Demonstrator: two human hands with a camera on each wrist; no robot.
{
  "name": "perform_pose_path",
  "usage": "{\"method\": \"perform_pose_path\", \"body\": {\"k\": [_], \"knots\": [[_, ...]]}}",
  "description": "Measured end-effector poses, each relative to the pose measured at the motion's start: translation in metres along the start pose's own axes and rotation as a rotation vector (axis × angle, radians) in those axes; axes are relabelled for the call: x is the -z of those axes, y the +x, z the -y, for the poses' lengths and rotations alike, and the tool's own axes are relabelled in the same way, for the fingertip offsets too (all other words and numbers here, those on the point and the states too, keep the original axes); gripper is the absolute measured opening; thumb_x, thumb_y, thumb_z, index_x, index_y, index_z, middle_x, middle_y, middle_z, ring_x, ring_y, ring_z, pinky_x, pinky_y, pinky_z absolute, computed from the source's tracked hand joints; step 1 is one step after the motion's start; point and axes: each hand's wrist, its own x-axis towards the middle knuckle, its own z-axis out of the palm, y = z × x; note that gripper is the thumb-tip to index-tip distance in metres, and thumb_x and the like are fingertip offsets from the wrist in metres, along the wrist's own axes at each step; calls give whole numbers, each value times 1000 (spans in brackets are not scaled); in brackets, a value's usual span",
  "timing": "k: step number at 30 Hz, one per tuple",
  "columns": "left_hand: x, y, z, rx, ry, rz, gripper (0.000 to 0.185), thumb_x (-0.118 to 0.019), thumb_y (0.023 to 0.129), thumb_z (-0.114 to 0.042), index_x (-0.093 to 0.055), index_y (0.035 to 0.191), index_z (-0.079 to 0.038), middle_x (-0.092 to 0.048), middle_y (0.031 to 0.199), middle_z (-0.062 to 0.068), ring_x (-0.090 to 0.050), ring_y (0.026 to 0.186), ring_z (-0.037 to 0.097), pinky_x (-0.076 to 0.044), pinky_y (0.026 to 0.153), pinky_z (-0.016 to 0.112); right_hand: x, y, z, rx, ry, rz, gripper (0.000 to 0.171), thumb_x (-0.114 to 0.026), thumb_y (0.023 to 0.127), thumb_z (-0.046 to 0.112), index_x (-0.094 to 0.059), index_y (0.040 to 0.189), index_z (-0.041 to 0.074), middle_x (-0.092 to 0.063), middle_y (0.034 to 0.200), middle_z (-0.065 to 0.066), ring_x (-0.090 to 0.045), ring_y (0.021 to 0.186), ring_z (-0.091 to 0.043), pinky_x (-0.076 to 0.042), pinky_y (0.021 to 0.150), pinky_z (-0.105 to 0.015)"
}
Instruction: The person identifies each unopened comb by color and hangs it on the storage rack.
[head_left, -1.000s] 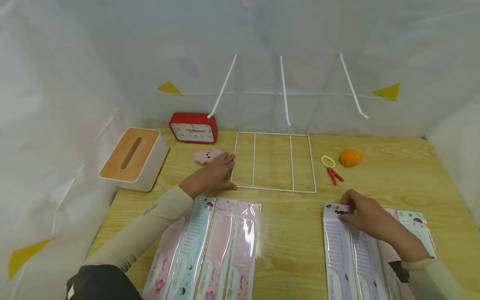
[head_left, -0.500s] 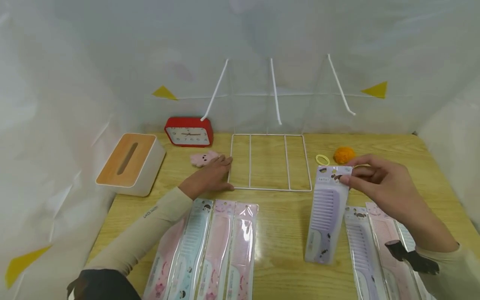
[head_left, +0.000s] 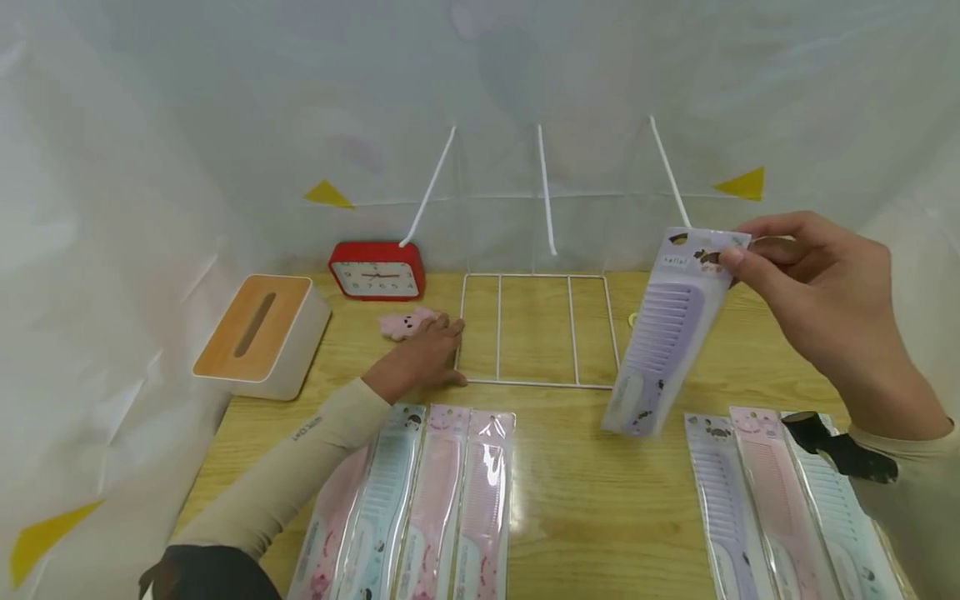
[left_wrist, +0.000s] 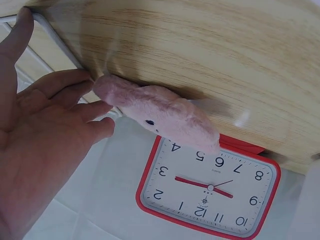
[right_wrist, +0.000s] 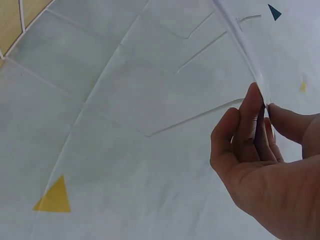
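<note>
Red clock [head_left: 377,271] — tissue box [head_left: 260,334]

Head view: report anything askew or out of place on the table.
Nothing looks spilled or damaged. The packaged combs lie in neat rows. Only the purple comb hangs tilted in the air, pinched at its top by the right hand, clear of the table.

A light wooden table [head_left: 585,500] stands enclosed by white sheeting [head_left: 150,125]
</note>
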Motion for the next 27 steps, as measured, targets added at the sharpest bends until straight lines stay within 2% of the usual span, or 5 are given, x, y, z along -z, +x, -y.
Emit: {"method": "perform_pose_path", "body": {"k": [5, 10, 15, 21, 27], "knots": [[1, 4, -4, 7, 15, 5, 93, -72, 88, -49, -33, 152, 6, -26, 162, 17, -17, 150, 38, -13, 122, 49, 6, 9, -5, -32, -41, 24, 23, -71, 92, 4, -68, 114, 6, -72, 89, 13, -68, 71, -2, -45, 61, -11], [2, 5, -8, 18, 38, 19, 94, -72, 89, -49, -31, 152, 7, -25, 162, 19, -17, 150, 39, -14, 122, 49, 3, 21, -13, -37, -47, 47, 21, -71, 92, 4, -69, 111, 9, -72, 89, 18, -67, 72, 0, -44, 59, -12], [2, 1, -8, 47, 59, 13, 96, -72, 89, -50, -29, 153, 7, -26, 161, 20, -18, 150, 40, -15, 121, 50, -4, 49, -19, -23, -100, 111, 19, -69, 94, 14, -67, 112, 7, -70, 90, 17, -67, 75, 1, -46, 64, -12], [3, 2, -9, 28, 76, -13, 93, -72, 89, -49, -33, 151, 8, -29, 160, 19, -20, 149, 41, -16, 121, 50, -9, 84, -34, -65, -194, 182, 32, -62, 99, 28, -64, 120, 4, -68, 96, 12, -64, 83, 0, -39, 72, -20], [4, 4, -12, 23, 74, -8, 88, -74, 88, -47, -40, 147, 9, -31, 160, 18, -21, 149, 41, -16, 121, 49, -12, 121, -54, -90, -212, 225, 39, -56, 102, 32, -60, 126, 2, -67, 98, 12, -63, 88, 0, -39, 76, -22]]}}
